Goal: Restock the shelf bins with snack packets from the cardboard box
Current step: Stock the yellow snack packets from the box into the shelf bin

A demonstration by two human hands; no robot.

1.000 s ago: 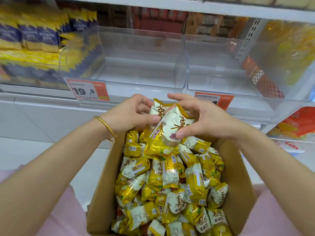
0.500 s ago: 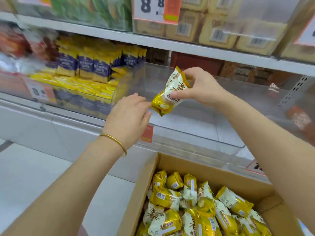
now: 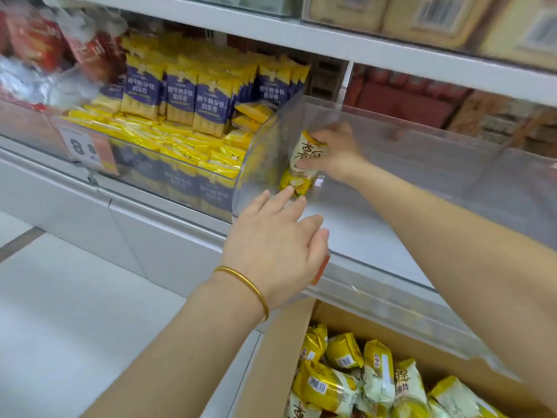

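Clear bin wall point(image 3: 265, 152) veils right hand point(image 3: 340, 152) holding snack packet point(image 3: 301, 167) beside purple packs point(image 3: 180, 95).

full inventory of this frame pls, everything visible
held snack packet: one, white and yellow, upright inside the clear bin
clear bin: one, transparent, middle shelf
cardboard box: one, brown, below the shelf, lower right
boxed packets: many, yellow and white, in the cardboard box
neighbour packets: many, purple and yellow, bin to the left
price tag: one, white and orange, on that left bin's front
bangle: one, gold, left wrist
left hand: fingers straight, at the clear bin's front
right hand: grips the held snack packet
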